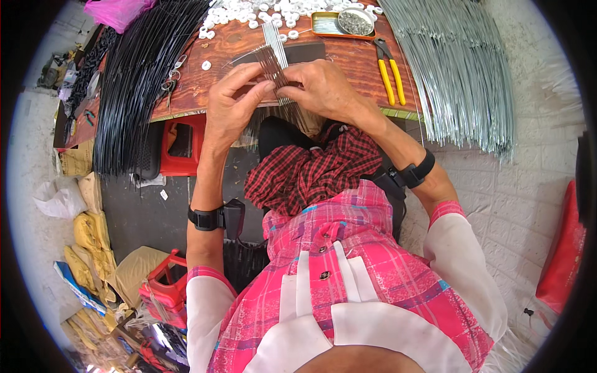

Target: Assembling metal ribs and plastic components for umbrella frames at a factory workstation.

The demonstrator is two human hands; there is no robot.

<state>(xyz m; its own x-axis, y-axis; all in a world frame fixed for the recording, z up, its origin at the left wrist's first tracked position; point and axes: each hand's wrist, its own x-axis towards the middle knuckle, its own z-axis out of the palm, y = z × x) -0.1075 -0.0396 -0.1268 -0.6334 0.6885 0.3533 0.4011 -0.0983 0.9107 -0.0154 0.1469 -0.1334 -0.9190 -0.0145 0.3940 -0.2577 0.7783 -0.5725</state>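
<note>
Over the near edge of the table, my left hand (235, 99) pinches a flat bundle of thin dark rods (269, 64) between thumb and fingers. My right hand (324, 91) closes on the same bundle from the other side. A row of pale silvery strips (273, 41) shows just behind the rods, slanting away toward the back. Whether the strips and rods are joined cannot be made out. The lower ends of the bundle hang below the table edge, above my lap. A dark flat piece (306, 52) lies on the table behind my hands.
White plastic rings (252, 17) are scattered at the back. A tin (324, 25) holds a round dish of small metal bits (356, 22). Yellow-handled pliers (390, 78) lie at right, scissors (169, 84) at left. Black strands (137, 87) and silvery wires (457, 81) drape over both sides.
</note>
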